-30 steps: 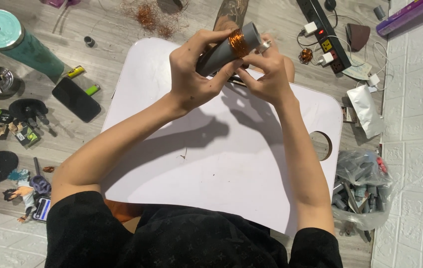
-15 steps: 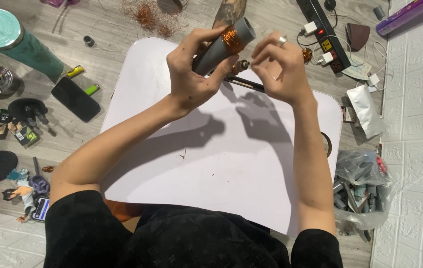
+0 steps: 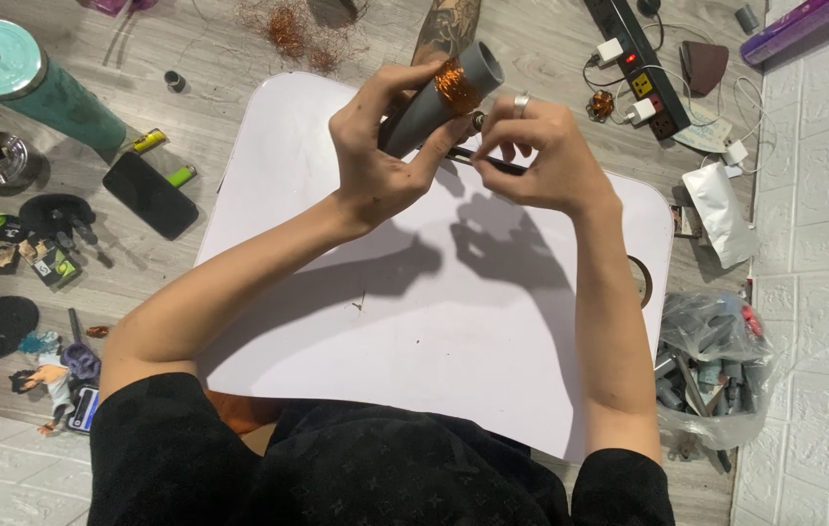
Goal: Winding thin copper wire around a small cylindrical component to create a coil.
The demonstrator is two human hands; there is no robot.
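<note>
My left hand (image 3: 380,156) grips a grey tube (image 3: 453,93) that tilts up to the right, above the far edge of a small white table (image 3: 414,331). A band of copper wire (image 3: 452,86) is wound around the tube near its upper end. My right hand (image 3: 536,156), with a ring on one finger, is just right of the tube, its fingers pinched close to the coil. A thin dark tool (image 3: 492,164) lies under it on the table; whether the right hand holds wire is too fine to tell.
A teal tumbler (image 3: 30,83), a black phone (image 3: 151,195), lighters (image 3: 181,175) and small clutter lie on the wooden floor at left. Loose copper wire (image 3: 288,29) sits beyond the table. A power strip (image 3: 638,58), a foil pouch (image 3: 721,209) and a plastic bag of parts (image 3: 711,365) are at right.
The tube's wound end has swung from pointing right to tilting further up and right. My right hand has come off the tube and moved slightly right and down.
</note>
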